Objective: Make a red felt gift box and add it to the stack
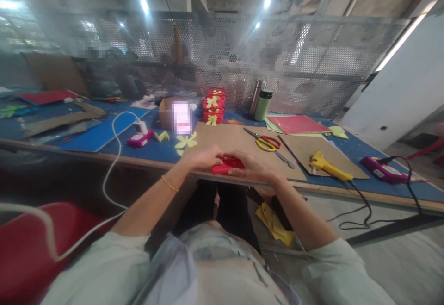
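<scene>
A small red box-like piece (227, 164) sits at the near edge of the table, on a brown cardboard sheet (229, 140). My left hand (203, 158) grips its left side with fingers curled. My right hand (251, 167) closes over its right side. Both hands hold the piece together just above the table edge.
Scissors with red and yellow handles (266, 142) and a yellow glue gun (324, 164) lie to the right. A stack of red boxes with yellow bows (213, 106), two flasks (261, 101), yellow bows (185, 141), pink devices (139, 138) and cables are on the blue table (104, 133). People sit behind the mesh.
</scene>
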A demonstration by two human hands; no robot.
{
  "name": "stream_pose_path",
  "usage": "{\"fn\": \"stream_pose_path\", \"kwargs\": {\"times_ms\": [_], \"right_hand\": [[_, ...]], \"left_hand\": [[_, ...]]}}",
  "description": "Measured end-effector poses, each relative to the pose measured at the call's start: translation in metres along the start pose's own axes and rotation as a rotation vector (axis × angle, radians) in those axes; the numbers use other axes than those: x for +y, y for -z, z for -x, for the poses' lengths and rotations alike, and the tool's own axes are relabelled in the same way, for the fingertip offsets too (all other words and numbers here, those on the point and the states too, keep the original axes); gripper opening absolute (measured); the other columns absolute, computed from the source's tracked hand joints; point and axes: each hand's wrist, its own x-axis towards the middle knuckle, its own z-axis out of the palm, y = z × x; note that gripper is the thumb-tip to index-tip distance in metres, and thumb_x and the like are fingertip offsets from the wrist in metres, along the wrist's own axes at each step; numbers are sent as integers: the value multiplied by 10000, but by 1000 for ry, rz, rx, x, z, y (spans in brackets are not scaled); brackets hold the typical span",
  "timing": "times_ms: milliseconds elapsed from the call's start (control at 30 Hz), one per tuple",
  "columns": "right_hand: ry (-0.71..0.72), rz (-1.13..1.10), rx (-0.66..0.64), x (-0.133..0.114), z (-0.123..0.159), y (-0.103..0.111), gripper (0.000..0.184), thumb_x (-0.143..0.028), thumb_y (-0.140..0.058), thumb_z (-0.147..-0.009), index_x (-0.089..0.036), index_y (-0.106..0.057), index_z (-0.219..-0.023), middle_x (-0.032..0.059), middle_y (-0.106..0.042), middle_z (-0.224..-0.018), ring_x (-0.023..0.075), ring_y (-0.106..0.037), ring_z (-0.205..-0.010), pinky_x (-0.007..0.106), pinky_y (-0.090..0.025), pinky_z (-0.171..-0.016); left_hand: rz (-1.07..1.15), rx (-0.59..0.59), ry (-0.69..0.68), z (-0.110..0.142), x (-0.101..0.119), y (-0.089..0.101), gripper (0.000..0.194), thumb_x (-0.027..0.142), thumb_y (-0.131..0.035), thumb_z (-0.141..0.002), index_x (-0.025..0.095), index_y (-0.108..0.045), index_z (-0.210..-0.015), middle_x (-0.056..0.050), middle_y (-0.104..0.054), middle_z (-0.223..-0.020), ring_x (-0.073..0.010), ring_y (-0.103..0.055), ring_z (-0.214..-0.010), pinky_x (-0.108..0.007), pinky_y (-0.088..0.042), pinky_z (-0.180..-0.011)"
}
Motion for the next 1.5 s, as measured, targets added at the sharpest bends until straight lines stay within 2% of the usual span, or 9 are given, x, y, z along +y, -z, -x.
{"fn": "stream_pose_path", "kwargs": {"times_ms": [233,600,967,1200,1500], "right_hand": [[31,-40,33,9,-1,-7,559,-477,-724,-930,-222,-618,-1416,134,-692,-1237,289,-666,-1112,449,-558,-953],[17,-59,90,15,-1,-15,560,-470,-738,-912,-217,-622,-1399,142,-672,-1276,298,-650,-1169,468,-535,-1012],[120,-12,187,17,3,-23,300,-413,-725,-947,-223,-642,-1163,115,-670,-1189,257,-641,-1075,405,-537,-932],[167,43,155,18,-1,-20,318,-443,-748,-929,-227,-644,-1138,114,-662,-1185,275,-621,-1113,423,-527,-957],[165,137,122,17,-4,-23,367,-393,-794,-900,-215,-613,-1164,119,-641,-1202,281,-591,-1110,432,-514,-940]], "left_hand": [[38,-20,26,2,3,-1,195,230,-573,-849,153,-753,-857,-37,-693,-743,-176,-603,-683,-274,-361,-591],[53,5,26,-1,-1,-4,210,253,-599,-858,169,-771,-944,-49,-751,-842,-185,-654,-773,-262,-402,-637],[64,34,30,-3,-9,-8,248,284,-619,-833,180,-794,-974,-54,-760,-844,-206,-668,-801,-274,-445,-709],[-18,66,28,0,-1,-9,227,262,-615,-819,187,-796,-933,-63,-763,-864,-216,-664,-798,-283,-424,-696],[-53,63,45,2,3,-9,269,261,-604,-847,184,-806,-1007,-83,-787,-956,-235,-693,-875,-292,-453,-743]]}}
